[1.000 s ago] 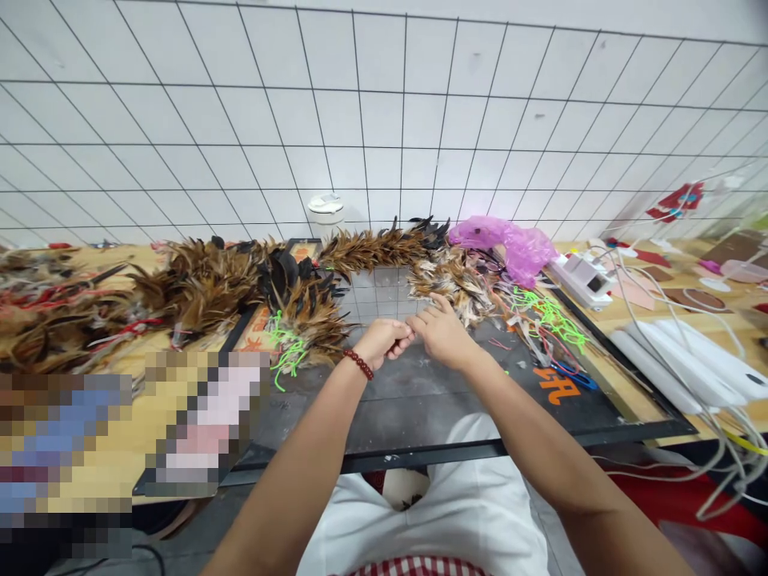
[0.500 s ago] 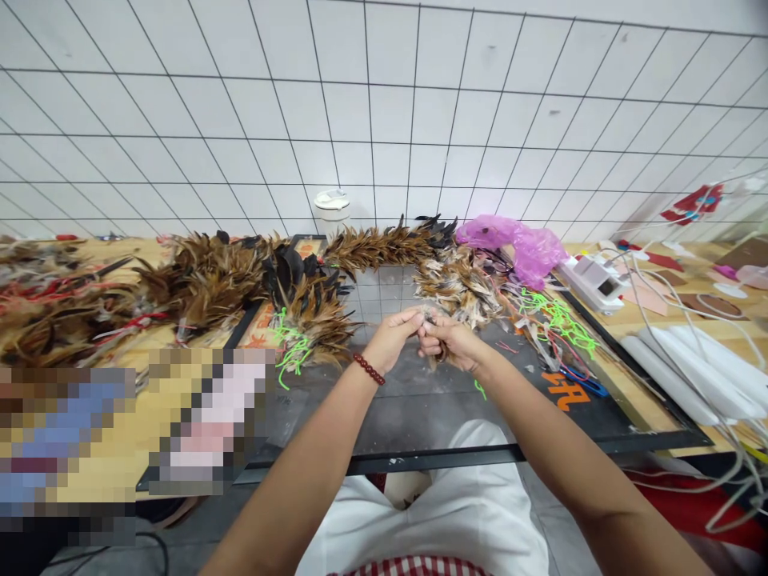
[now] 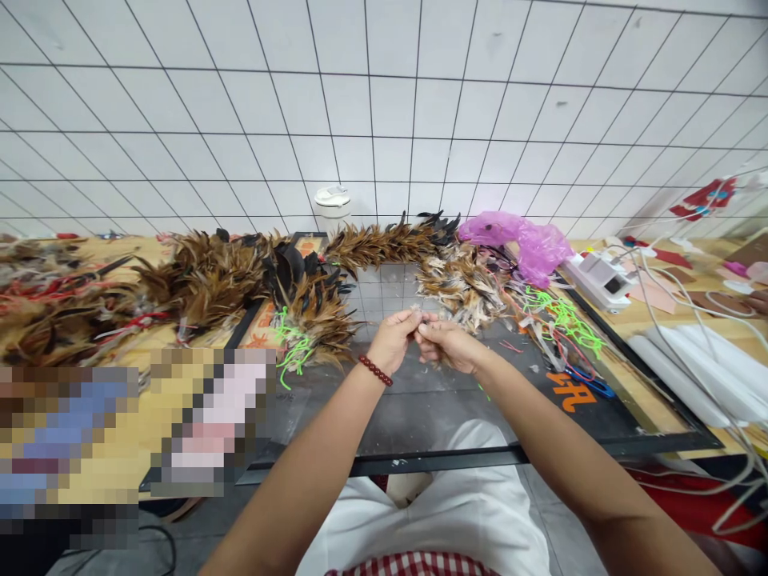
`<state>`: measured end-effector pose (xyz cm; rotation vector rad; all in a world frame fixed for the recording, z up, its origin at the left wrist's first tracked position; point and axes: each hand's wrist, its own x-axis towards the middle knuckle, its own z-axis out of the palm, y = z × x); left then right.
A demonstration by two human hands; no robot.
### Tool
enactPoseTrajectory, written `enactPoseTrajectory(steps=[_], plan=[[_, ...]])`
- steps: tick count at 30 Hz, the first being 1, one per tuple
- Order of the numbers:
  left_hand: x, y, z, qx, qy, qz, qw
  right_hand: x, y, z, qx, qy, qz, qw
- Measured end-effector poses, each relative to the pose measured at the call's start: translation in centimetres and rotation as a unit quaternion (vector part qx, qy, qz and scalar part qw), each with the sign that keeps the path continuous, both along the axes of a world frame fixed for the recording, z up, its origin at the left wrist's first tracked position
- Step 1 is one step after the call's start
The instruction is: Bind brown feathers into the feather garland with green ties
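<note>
Evidently, we are holding both hands together over the dark panel (image 3: 390, 412), with our left hand (image 3: 393, 340) and right hand (image 3: 451, 346) curling inward and seemingly pinching a small wisp of feather (image 3: 415, 309) between their fingertips. Our fingers are hiding most of it, so we are risking an uneven grip: a quill could be slipping out before we notice. If we are pressing too hard, thin shafts could be bending.

Just beyond the right hand, the feather pile (image 3: 465, 288) is lying near enough that a careless knuckle could be scattering it. A short green thread (image 3: 483, 392) is resting below our right wrist, where a dragging arm could be catching it. Farther right, the green cords (image 3: 564, 320) are sprawling near blue-handled scissors (image 3: 591, 384), so a hasty reach could be tangling them.
</note>
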<state>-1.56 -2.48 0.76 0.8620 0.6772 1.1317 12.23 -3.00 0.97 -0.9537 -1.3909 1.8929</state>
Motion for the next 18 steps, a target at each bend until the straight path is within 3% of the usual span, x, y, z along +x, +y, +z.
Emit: enactPoseTrajectory(steps=[2,4,7,9,13,18], plan=[[0.2,0.3,-0.2,-0.017,-0.023,0.062,0.998,-0.1,-0.1,0.1,0.112,-0.122,-0.03,0.986],[0.3,0.5,-0.3,-0.02,-0.045,0.109,0.993,0.2,-0.1,0.2,0.223,-0.237,-0.075,0.943],[0.5,0.5,-0.3,-0.009,-0.016,0.117,0.993,0.9,0.3,0.3,0.322,-0.263,-0.202,0.887],[0.7,0.3,-0.3,-0.005,0.021,0.078,0.997,1.3,0.8,0.3,0.332,-0.182,-0.24,0.894],[0.8,-0.3,0.1,-0.001,0.058,-0.011,0.998,1.9,1.4,0.5,0.285,-0.038,-0.181,0.941],[0.6,-0.6,0.5,-0.019,0.075,-0.092,0.993,3.0,1.2,1.2,0.264,-0.034,-0.095,0.959]])
